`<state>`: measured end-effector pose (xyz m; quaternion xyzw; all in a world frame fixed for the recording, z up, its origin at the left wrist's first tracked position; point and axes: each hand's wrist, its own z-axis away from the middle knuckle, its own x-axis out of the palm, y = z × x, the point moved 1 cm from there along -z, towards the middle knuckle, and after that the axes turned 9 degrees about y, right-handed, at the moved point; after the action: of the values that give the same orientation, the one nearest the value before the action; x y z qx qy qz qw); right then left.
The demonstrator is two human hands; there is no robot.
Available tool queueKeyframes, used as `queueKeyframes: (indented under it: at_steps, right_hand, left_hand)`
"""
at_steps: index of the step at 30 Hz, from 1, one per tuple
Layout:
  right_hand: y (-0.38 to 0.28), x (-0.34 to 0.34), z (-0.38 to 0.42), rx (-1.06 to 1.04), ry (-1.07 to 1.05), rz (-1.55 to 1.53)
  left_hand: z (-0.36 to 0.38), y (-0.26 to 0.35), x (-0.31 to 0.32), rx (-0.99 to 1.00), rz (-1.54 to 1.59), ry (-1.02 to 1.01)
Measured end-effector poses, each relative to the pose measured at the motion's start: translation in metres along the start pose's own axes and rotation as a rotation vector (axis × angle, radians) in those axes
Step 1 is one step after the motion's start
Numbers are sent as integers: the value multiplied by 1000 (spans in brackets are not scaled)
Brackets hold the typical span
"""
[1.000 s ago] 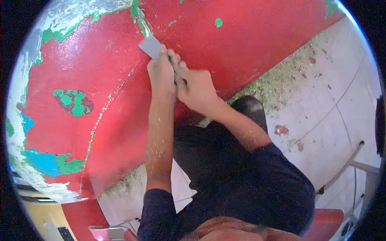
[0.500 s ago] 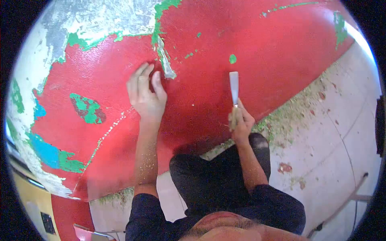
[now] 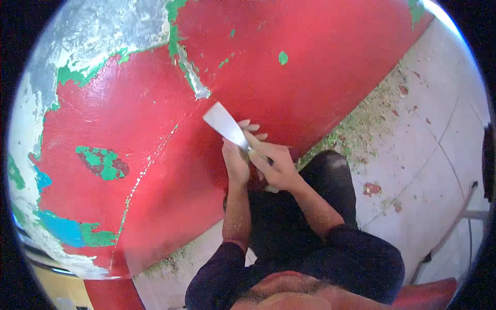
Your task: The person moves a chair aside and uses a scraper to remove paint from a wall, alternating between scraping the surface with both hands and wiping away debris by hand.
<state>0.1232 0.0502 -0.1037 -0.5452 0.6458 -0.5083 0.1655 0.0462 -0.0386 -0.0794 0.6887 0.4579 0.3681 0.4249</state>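
Note:
A putty knife [image 3: 226, 125] with a broad metal blade points up and left, its tip just off the red painted surface's bare grey strip [image 3: 192, 75]. My right hand [image 3: 276, 165] is closed around its handle. Close against the knife is my left hand [image 3: 236, 163], thumb on one side of the blade and fingers showing past the other, apparently gripping it near the neck. The blade partly hides the left palm. Around them spreads a curved red painted surface [image 3: 248, 51], with a broken line of pale chips [image 3: 137, 188] to the left.
Peeled grey-white areas [image 3: 113, 26] with green edges lie at upper left, and blue and green patches [image 3: 62, 227] lower down. Paint flakes [image 3: 356, 129] litter the pale tiled floor [image 3: 423, 170] on the right. A metal-framed object [image 3: 449, 225] stands at lower right.
My right hand has brought the putty knife left and turned its blade up-left. My left hand has come down and right from the wall to the knife. The view has shifted slightly.

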Motion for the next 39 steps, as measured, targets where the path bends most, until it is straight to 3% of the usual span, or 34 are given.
queueKeyframes:
  at_steps: [2, 3, 6, 8, 11, 17, 20, 24, 26, 28, 30, 33, 38, 39]
  right_hand:
    - [16, 24, -4, -208, 154, 184]
    - [4, 28, -6, -130, 156, 221]
    - [0, 39, -21, -289, 250, 421]
    - [-14, 33, -22, -190, 227, 447]
    - [-30, 18, -25, -143, 230, 488]
    - [-34, 1, -38, -260, 165, 669]
    - [-17, 3, -25, -303, 217, 632]
    - [-10, 10, -38, -542, 169, 245]
    - [-12, 14, -33, -280, 110, 34]
    - [-11, 18, -31, -202, 144, 6]
    - [-10, 22, -32, -298, 279, 156]
    - [-10, 27, -30, -273, 393, 256]
    - [-13, 21, -34, -270, 355, 255]
    - [-14, 20, -32, -242, 325, 224]
  left_hand:
    - [-6, 15, 4, -239, 382, -11]
    - [-13, 18, 0, -225, 338, -21]
    - [-39, 23, -3, -208, 264, -68]
    - [-46, 32, 3, -221, 291, -89]
    - [-37, 43, 29, -305, 393, -17]
    - [-50, 24, 47, -338, 599, -16]
    - [-46, 27, 44, -392, 518, -68]
    - [-55, 48, 38, -241, 399, -153]
    - [-63, 50, 38, -220, 321, -185]
    - [-70, 52, 37, -191, 239, -211]
    - [-64, 44, 37, -183, 300, -205]
    - [-69, 42, 38, -270, 533, -237]
    - [-66, 43, 37, -372, 625, -251]
    - [-62, 41, 39, -351, 583, -169]
